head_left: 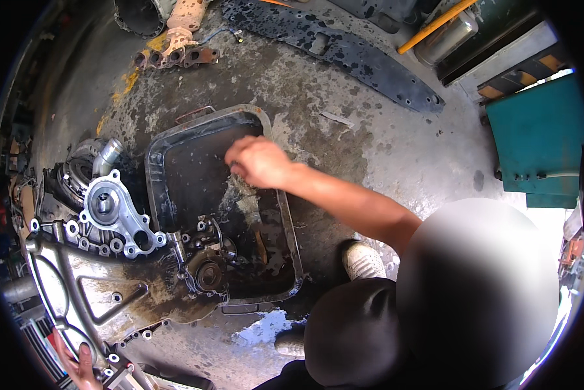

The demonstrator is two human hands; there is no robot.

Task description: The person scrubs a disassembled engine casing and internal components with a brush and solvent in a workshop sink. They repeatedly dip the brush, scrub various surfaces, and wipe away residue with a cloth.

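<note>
Head view: engine timing cover laid on oily concrete floor beside black drain pan, wearer's left hand pressed on cover's lower edge, fingers curled, grip unclear, right hand unseen, co-worker's hand dipped into pan, fingers bent downward.

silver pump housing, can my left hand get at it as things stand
Probably yes: the left hand is at the engine cover's lower edge, nothing covers the silver pump housing above it, and the co-worker's hand is over the oil tray.
</note>
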